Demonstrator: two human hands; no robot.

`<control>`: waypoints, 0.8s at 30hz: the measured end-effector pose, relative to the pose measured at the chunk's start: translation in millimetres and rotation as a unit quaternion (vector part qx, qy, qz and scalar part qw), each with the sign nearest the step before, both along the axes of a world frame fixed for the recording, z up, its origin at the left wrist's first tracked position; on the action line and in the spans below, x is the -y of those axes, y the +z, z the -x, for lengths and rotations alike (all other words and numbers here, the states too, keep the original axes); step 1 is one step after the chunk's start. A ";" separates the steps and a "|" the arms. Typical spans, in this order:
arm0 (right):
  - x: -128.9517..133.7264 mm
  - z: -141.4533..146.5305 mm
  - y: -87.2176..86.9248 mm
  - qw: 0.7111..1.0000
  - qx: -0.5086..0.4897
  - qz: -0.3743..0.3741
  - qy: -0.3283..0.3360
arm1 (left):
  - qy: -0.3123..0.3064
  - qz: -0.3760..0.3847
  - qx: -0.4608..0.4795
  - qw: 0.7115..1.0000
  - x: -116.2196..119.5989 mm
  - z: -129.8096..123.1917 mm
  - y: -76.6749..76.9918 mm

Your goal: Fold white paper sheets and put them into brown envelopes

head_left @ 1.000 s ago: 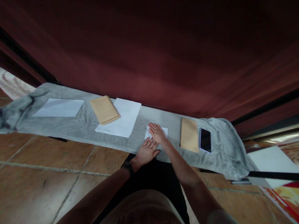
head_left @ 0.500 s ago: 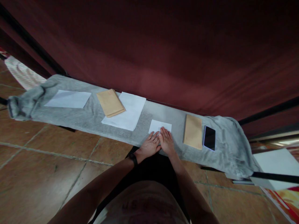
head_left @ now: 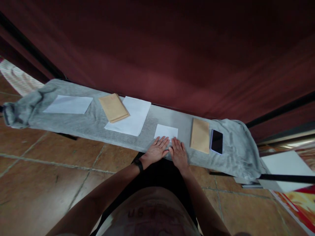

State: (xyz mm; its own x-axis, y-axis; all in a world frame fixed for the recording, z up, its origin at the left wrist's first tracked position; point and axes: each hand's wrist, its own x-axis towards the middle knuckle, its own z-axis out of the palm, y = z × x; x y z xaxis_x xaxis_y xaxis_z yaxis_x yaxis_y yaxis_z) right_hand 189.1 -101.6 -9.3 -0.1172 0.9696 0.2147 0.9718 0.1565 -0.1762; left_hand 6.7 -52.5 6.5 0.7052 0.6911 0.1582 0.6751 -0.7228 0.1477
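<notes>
A small white sheet of paper (head_left: pixel 166 130), possibly folded, lies on the grey cloth in front of me. My left hand (head_left: pixel 157 150) rests flat over its near left part, fingers stretched out. Over the near right part lies my right hand (head_left: pixel 179 153), also flat with its fingers extended. The paper's near edge is hidden beneath both hands. To the right is a stack of brown envelopes (head_left: pixel 200 135), with a phone (head_left: pixel 217 141) beside it, screen dark.
The grey cloth (head_left: pixel 169 113) covers a long narrow surface. Further left, more brown envelopes (head_left: pixel 114 108) overlap a stack of white paper (head_left: pixel 137 115). Another white sheet (head_left: pixel 69 104) lies at the far left. A dark red curtain (head_left: pixel 157 65) hangs behind.
My right hand has slid right, away from my left, so the two now lie side by side, palms down. The whole view has shifted slightly.
</notes>
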 end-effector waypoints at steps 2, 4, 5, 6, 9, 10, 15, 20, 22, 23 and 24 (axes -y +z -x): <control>4.0 -1.5 0.0 1.000 -0.001 -0.001 -0.003 | 0.005 0.003 0.005 1.000 0.3 -0.6 -0.5; 6.6 -1.9 0.6 1.000 -0.002 -0.004 -0.005 | 0.015 0.013 0.010 1.000 -0.5 -2.4 -1.8; 7.4 -1.8 1.1 1.000 -0.002 -0.004 -0.006 | 0.021 0.021 0.012 0.999 -1.4 -3.9 -2.6; 7.8 -1.6 1.7 1.000 -0.003 -0.004 -0.007 | 0.029 0.030 0.014 0.999 -2.7 -5.8 -3.4; 7.6 -0.7 3.8 1.000 -0.004 -0.001 -0.012 | 0.039 0.053 0.018 0.998 -8.2 -14.3 -5.8; 7.3 -0.4 4.3 1.000 -0.005 0.000 -0.014 | 0.037 0.058 0.018 0.997 -10.2 -17.7 -6.4; 9.0 0.2 1.9 1.000 -0.015 -0.002 -0.022 | 0.025 0.080 0.012 0.996 -20.9 -34.9 -6.4; 12.8 0.7 -5.1 0.999 -0.025 -0.017 -0.035 | 0.004 0.075 0.007 0.997 -33.5 -49.6 -7.4; 13.0 0.6 -6.3 0.999 -0.028 -0.020 -0.039 | 0.005 0.066 0.012 0.998 -38.4 -55.2 -9.2; 12.8 0.6 -6.5 0.999 -0.030 -0.020 -0.040 | 0.007 0.063 0.015 0.998 -40.6 -57.9 -10.0; 12.4 0.5 -6.5 0.998 -0.032 -0.021 -0.039 | 0.009 0.061 0.018 0.998 -42.8 -60.5 -10.4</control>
State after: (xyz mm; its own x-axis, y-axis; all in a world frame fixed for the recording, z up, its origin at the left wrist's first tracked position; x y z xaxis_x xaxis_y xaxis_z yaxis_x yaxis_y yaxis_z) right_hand 188.6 -114.0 -15.8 -0.0255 0.9655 0.2593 0.9683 0.0883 -0.2335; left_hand 67.2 -9.6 -3.9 0.6884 0.7189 0.0968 0.6804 -0.6862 0.2574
